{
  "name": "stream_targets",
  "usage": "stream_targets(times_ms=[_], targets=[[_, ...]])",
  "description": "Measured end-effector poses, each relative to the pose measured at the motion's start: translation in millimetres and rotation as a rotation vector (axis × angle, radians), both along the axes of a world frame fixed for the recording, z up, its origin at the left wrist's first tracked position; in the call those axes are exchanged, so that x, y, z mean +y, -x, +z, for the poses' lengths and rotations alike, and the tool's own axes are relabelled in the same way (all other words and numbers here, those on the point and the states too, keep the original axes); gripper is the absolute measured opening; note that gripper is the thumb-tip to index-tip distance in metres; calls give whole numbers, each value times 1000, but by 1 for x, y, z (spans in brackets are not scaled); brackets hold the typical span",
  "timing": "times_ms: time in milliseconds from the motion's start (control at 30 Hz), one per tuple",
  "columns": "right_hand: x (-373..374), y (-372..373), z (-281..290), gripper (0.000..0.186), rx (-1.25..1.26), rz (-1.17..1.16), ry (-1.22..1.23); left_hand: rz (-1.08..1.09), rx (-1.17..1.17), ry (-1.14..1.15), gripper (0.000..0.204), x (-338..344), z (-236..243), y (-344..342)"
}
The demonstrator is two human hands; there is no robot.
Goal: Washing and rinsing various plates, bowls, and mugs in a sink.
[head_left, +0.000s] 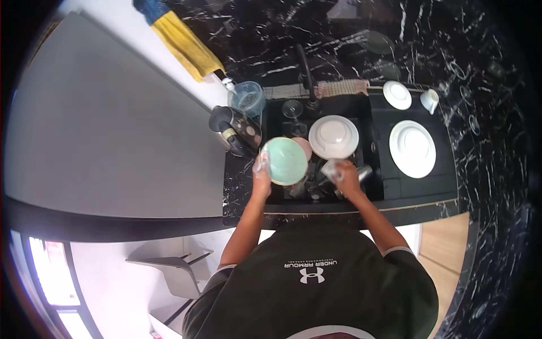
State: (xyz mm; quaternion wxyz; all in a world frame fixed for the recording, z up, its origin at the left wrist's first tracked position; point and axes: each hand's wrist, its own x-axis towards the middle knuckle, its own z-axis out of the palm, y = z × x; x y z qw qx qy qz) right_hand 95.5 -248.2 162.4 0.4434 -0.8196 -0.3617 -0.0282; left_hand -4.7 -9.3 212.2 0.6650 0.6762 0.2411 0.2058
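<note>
Over the left part of the black sink [364,121], my left hand [261,174] grips a mint-green plate [287,161] by its left edge. To its right, my right hand [346,177] is closed round a small whitish thing [329,168], too blurred to name. Just beyond that hand lies a stack of white dishes [333,138] in the sink. A pinkish dish [305,147] shows partly behind the green plate. Farther back is an upside-down or upright stemmed glass [292,109]; which way up I cannot tell. Shiny items near my right hand are partly hidden.
A black faucet [306,70] rises behind the sink. An electric kettle [237,131] and a blue plastic tub [248,100] stand at the left. On the right drainboard are a large white plate [412,149], a small plate [397,95] and a white cup [429,101].
</note>
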Motion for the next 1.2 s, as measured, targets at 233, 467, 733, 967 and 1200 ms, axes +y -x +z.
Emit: stream_targets(times_ms=[233, 467, 733, 967, 1200], targets=[[-53, -8, -28, 27, 337, -267, -286, -59, 143, 100, 32, 18, -54, -12], [-65, 1, -38, 30, 458, -325, -338, -18, 271, 632, 27, 28, -138, -49], [-51, -6, -37, 33, 543, -260, -336, 12, 166, 962, 31, 36, -200, -81], [-40, -26, -42, 35, 546, -224, -294, 159, 160, 965, 34, 35, -222, -97], [-39, -38, -44, 37, 513, -243, -299, 188, 285, 963, 34, 51, -268, -96]])
